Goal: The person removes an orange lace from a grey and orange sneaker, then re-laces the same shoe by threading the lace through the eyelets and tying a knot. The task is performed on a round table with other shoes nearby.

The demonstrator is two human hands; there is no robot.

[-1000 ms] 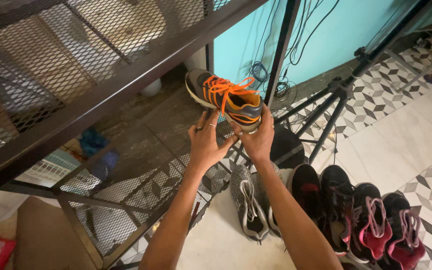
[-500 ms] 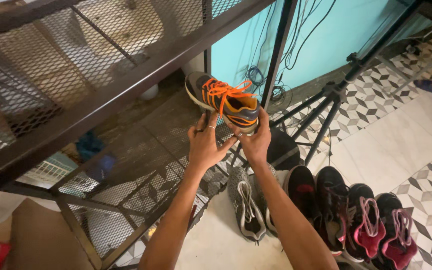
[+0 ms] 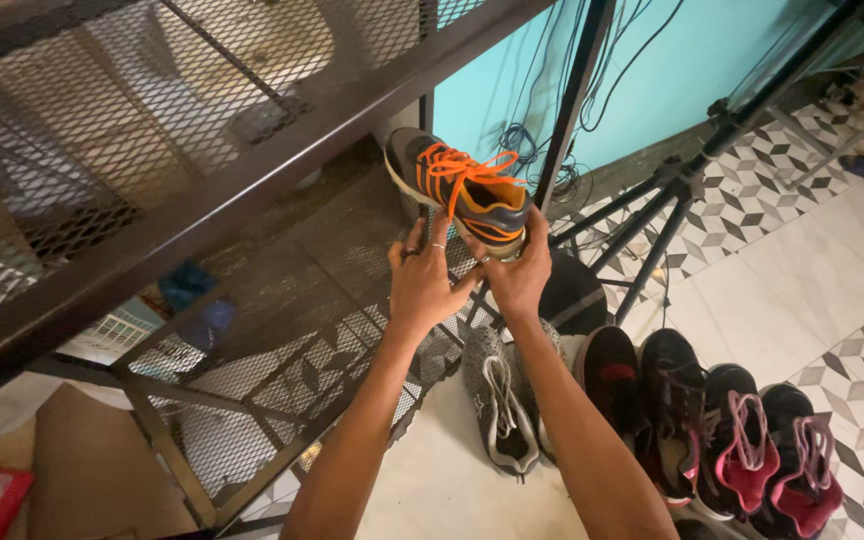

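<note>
Two bare hands meet at the heel of a grey running shoe with orange laces (image 3: 460, 190), seen from the head camera looking down. The right hand (image 3: 517, 275) has its grip closed round the right side of the heel, thumb and fingers wrapped on the shoe. The left hand (image 3: 424, 283) lies against the near left edge of the heel with its fingers spread and only partly curled, touching rather than clasping; a ring shows on one finger. The shoe sits on the middle mesh shelf (image 3: 282, 290) of a dark metal rack (image 3: 202, 205), at the shelf's far right corner, toe pointing away to the left, just beside the rack's upright post (image 3: 567, 110). On the floor near the forearms stand a grey sneaker (image 3: 500, 410), dark shoes (image 3: 642, 385) and a pair of black-and-pink trainers (image 3: 772, 455) in a row. A black tripod (image 3: 677, 200) stands to the right before a turquoise wall (image 3: 652, 70).
</note>
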